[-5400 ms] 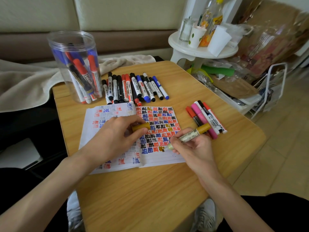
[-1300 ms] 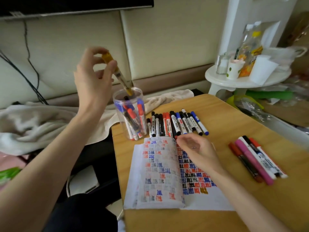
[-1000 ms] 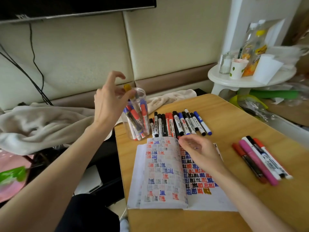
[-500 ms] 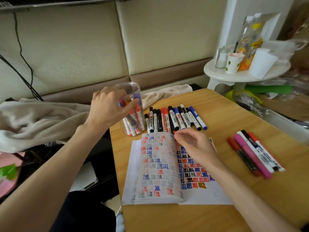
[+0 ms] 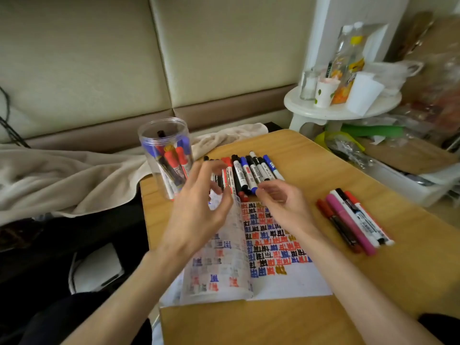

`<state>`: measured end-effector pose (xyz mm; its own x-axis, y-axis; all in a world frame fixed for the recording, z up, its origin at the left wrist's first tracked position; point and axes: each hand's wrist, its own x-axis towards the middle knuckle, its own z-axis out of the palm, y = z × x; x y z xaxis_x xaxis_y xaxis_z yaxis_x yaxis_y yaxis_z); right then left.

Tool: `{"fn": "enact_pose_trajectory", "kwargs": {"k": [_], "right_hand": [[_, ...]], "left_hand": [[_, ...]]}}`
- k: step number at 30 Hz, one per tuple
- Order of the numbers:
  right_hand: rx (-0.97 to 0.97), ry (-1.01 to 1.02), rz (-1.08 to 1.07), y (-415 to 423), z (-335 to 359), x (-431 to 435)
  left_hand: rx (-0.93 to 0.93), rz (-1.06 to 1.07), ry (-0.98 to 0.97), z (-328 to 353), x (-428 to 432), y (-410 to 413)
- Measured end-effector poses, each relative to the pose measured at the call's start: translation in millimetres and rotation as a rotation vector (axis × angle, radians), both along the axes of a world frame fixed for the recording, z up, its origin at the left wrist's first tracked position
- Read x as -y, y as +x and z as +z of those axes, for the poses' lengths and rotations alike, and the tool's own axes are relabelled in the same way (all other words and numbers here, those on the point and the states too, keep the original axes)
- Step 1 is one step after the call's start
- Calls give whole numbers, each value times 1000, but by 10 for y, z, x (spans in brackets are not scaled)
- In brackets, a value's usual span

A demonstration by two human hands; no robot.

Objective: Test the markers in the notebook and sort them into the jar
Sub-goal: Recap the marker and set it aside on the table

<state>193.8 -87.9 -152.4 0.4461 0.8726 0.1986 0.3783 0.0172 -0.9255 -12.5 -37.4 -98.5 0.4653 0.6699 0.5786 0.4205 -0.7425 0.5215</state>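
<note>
Leftmost, clear jar at the table's far corner holds markers. Left hand, motion-blurred with fingers spread and empty, hides part of the marker row and of the open notebook. Right hand curls loosely at the row's near ends, grip unclear; loose markers lie right.

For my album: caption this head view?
Left hand and right hand reach toward the marker row beyond the notebook, jar nearby.
</note>
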Motion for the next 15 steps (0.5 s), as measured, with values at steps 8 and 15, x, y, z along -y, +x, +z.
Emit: {"fn": "enact_pose_trajectory", "kwargs": {"k": [8,15], "right_hand": [[218,-52,-165,280,5,83],[527,-196,-339,513,-95,-128]], "left_hand": [[-144,-106,-223,-440,-57,145],[-130,-120,-247,-476,-187,159]]}}
